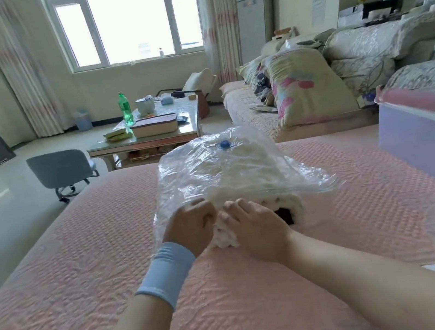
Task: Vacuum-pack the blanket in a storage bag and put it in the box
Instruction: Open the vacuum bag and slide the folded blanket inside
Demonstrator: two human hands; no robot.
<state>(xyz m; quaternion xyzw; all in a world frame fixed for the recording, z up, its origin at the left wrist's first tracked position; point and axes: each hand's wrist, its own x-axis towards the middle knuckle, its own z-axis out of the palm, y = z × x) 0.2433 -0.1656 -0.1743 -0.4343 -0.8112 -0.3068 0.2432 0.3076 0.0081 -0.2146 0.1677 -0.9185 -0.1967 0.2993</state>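
A fluffy white blanket (pixel 243 172) lies mostly inside a clear plastic storage bag (pixel 182 170) with a blue valve cap (pixel 225 144) on top, resting on a pink quilted bed (pixel 110 254). The blanket's near end (pixel 289 204) sticks out of the bag's mouth. My left hand (pixel 192 226), with a blue wristband, has curled fingers at the bag's open edge and the blanket. My right hand (pixel 259 230) rests on the blanket's exposed end, fingers pushing into the fleece. A translucent lavender storage box (pixel 426 147) with a pink lid stands on the bed at the right.
Beyond the bed are a coffee table (pixel 148 136) with a green bottle (pixel 125 108) and a tray, a grey swivel chair (pixel 63 170) on the floor at left, and a sofa (pixel 312 85) piled with pillows at right.
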